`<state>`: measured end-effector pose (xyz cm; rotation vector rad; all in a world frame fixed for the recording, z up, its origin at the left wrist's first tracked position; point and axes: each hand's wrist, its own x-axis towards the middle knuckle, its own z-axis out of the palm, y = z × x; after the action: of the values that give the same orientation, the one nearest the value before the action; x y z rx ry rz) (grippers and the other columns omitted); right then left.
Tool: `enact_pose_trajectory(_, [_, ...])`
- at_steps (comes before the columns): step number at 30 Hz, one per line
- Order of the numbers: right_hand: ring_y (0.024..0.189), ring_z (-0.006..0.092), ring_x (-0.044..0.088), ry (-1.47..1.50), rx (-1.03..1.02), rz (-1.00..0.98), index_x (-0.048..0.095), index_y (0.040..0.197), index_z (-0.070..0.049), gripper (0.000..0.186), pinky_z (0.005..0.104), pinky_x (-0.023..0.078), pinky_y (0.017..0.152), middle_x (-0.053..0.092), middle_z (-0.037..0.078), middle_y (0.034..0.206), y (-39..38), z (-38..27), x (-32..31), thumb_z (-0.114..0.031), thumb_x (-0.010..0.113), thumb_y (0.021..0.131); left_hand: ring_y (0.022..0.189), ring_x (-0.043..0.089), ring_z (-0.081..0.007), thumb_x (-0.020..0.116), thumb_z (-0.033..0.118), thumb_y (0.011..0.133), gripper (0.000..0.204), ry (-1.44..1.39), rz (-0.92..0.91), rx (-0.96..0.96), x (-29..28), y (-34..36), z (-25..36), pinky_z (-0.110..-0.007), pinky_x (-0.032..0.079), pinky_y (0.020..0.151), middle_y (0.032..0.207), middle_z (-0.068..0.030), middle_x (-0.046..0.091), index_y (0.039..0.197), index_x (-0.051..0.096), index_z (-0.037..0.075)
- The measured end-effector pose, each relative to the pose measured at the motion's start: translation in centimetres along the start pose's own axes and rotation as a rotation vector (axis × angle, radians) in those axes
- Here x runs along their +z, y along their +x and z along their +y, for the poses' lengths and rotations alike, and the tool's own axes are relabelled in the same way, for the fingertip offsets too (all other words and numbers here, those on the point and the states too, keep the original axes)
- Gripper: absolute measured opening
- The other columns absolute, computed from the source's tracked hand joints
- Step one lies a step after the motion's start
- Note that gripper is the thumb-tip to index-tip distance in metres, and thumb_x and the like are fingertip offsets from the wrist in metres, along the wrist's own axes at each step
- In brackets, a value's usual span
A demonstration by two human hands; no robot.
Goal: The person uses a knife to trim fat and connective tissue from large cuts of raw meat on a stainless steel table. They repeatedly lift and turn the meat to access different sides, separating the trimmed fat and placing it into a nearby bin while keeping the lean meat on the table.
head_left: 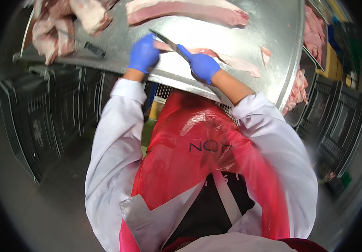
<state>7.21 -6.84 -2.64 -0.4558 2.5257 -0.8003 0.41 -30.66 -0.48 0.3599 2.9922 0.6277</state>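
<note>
My right hand point(201, 64), in a blue glove, grips a dark-handled knife point(165, 38), its blade angled up-left near my left fingertips. My blue-gloved left hand point(144, 54) is closed on the left end of a long pale-pink meat strip point(235, 61) lying along the steel table's near edge. A small triangular scrap point(265, 54) lies right of the strip. Farther back on the table point(273, 17) lies a thicker, longer slab of meat point(187, 12).
Meat chunks point(52, 40) and a dark-handled tool point(94, 49) lie at the table's left. Trays of pink meat pieces point(313, 31) point(296, 90) stand along the right edge. Dark plastic crates point(36, 122) point(332, 126) flank me on both sides, below table level.
</note>
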Motion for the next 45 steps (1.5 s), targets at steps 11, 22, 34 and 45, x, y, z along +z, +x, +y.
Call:
enact_pose_trajectory(11, [0.078,0.0152,0.07,0.522,0.605,0.756,0.023,0.16,-0.025,0.069,0.0317,0.056,0.066,0.071,0.011,0.111,-26.4,10.1,-3.5,-0.011,0.053,0.099,0.115,0.06,-0.0365,0.077,0.02,0.075,0.048,-0.294,-0.134,0.885,8.5,13.7,23.2,-0.043,0.049,0.097,0.125,-0.0198,0.062,0.117,0.062,0.003])
enact_pose_trajectory(22, [0.054,0.0074,0.048,0.811,0.721,1.059,0.018,0.162,-0.03,0.081,0.0256,0.045,0.049,0.058,0.0,0.071,-40.2,9.3,1.9,0.0,0.051,0.094,0.103,0.062,-0.0405,0.07,0.011,0.077,0.026,-0.045,-0.41,0.829,12.8,12.6,22.5,-0.045,0.05,0.089,0.108,-0.0218,0.066,0.102,0.067,0.006])
enact_pose_trajectory(34, [0.061,0.0053,0.051,0.886,0.362,0.873,0.018,0.162,-0.023,0.075,0.0226,0.044,0.054,0.058,0.0,0.074,-36.1,13.2,-0.3,-0.001,0.052,0.099,0.094,0.059,-0.0472,0.074,0.018,0.074,0.031,0.443,0.08,0.171,-6.2,-9.8,-12.5,-0.056,0.047,0.08,0.096,-0.0226,0.062,0.098,0.062,0.002])
enact_pose_trajectory(45, [0.063,0.0071,0.051,0.84,0.378,0.904,0.018,0.162,-0.02,0.074,0.0229,0.045,0.057,0.057,-0.001,0.076,-37.4,11.6,-1.2,-0.003,0.051,0.098,0.099,0.065,-0.037,0.054,0.018,0.09,0.019,-0.104,-0.356,0.474,14.8,2.2,26.2,-0.049,0.051,0.082,0.103,-0.0208,0.067,0.102,0.062,0.006])
